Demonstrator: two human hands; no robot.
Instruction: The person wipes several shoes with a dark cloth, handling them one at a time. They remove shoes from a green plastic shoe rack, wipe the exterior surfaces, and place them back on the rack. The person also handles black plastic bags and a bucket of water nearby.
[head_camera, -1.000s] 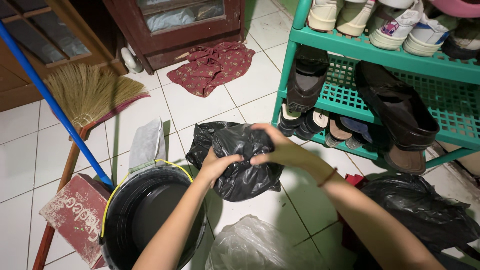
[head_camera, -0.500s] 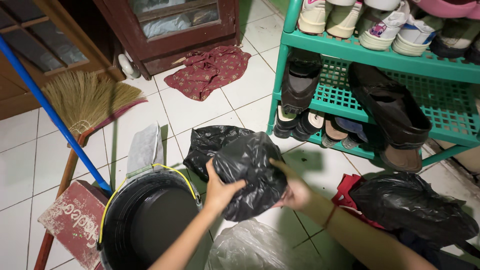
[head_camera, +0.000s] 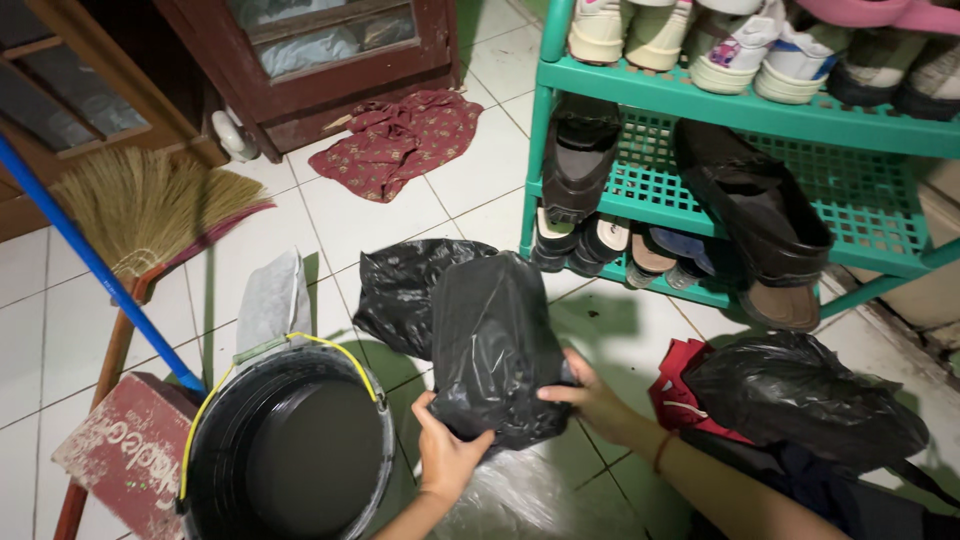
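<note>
Nearest, over a clear plastic bag (head_camera: 510, 500) on the floor: left hand (head_camera: 447, 457) under the bottom of a black plastic bag (head_camera: 495, 345), fingers curled up and clamped on its lower left corner. Right hand (head_camera: 592, 397) just beside, fingers closed on the bag's lower right edge. Bag held upright above the white tiled floor (head_camera: 380, 215), long axis running bottom to top, narrow end pointing away toward the shoe rack (head_camera: 700, 105). Half a second ago bunched into a rounder lump and gripped at mid-height; now stretched tall, both hands lower, at its base. At left, a black bucket (head_camera: 290, 450) with a yellow handle, beside a red dustpan (head_camera: 125, 455) and a blue pole (head_camera: 90, 260). At right, a fuller black bag (head_camera: 800, 395) on a red cloth (head_camera: 680, 385). Behind the held bag, another crumpled black bag (head_camera: 395, 290) flat on the tiles. Farther off, a straw broom (head_camera: 140, 205), a patterned red cloth (head_camera: 395, 140), a dark wooden cabinet (head_camera: 310, 60).
</note>
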